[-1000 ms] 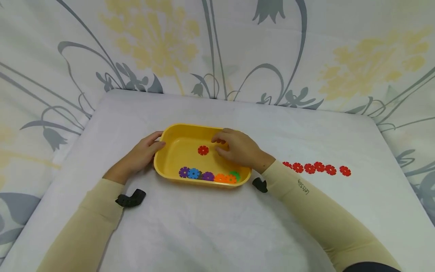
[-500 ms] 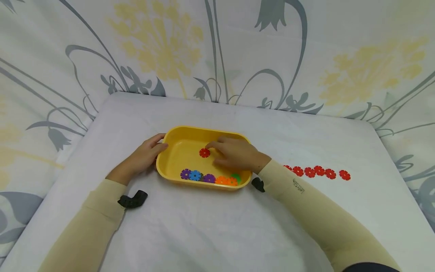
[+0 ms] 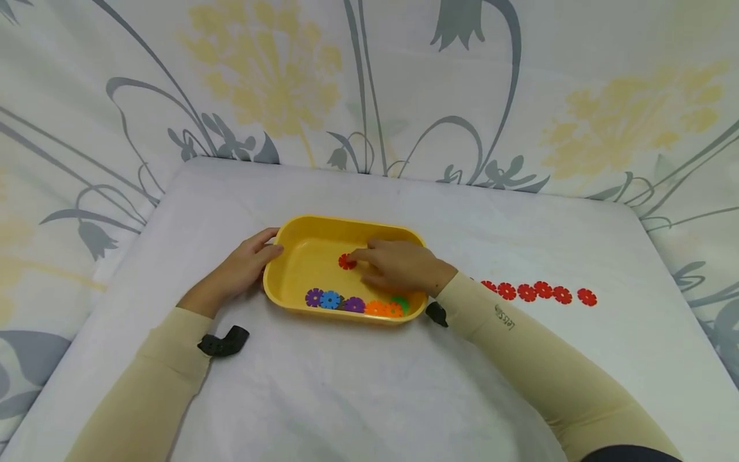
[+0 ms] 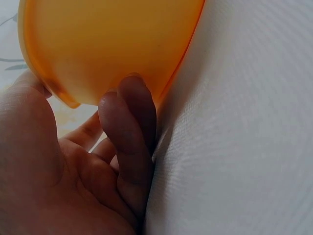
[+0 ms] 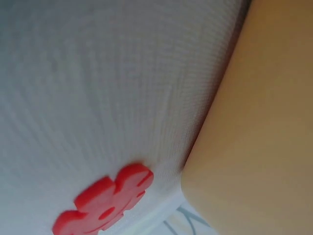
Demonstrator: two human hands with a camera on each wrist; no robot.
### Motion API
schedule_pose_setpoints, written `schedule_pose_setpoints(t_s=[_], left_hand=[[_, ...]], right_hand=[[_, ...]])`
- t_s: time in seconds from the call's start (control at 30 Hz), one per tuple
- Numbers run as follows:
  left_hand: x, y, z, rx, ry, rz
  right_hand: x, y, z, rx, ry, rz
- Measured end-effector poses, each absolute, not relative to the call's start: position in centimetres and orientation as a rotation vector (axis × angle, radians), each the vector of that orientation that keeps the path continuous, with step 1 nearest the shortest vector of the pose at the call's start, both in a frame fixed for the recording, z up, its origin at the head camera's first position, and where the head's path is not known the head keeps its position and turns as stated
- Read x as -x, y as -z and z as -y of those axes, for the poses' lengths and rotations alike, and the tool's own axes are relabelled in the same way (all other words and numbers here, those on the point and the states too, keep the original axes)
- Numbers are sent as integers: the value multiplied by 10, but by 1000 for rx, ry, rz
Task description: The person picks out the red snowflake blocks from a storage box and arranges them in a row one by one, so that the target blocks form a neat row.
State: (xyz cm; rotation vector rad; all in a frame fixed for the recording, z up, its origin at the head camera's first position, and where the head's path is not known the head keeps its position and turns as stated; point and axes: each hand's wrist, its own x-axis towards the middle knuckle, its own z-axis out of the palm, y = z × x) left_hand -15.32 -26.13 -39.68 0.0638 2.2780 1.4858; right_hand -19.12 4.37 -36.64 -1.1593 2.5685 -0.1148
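Observation:
A yellow plastic basin [image 3: 306,253] lies on the white cloth. My left hand [image 3: 245,262] holds its left end, the thumb over the rim. In the left wrist view, fingers [image 4: 128,125] lie against the outer wall of the basin [image 4: 112,39]. My right hand [image 3: 401,262] reaches into the basin. Its index finger touches a red flower-shaped plastic piece [image 3: 343,261] on the basin floor, covering part of it. The thumb stays apart from that piece. Along the near wall lie purple [image 3: 314,297], blue [image 3: 330,299], orange [image 3: 376,308] and green [image 3: 399,301] flower pieces.
Right of the basin, several red flower pieces [image 3: 526,293] lie in a row on the white cloth [image 3: 369,391], partly behind the right sleeve. The right wrist view has one red piece [image 5: 105,203] near the basin's outer wall [image 5: 254,147]. A flower-patterned curtain [image 3: 392,83] stands behind.
My right index finger has moved left and down onto the red flower piece in the basin. My left hand keeps its hold at the basin's end.

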Motion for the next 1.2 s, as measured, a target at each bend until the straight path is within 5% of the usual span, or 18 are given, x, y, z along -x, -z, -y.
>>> schedule_pose_setpoints(t_s=[1.2], left_hand=[[152,396,258,-97,-1441,-2352]], right_hand=[[186,363,-46,1186,123,-2628]])
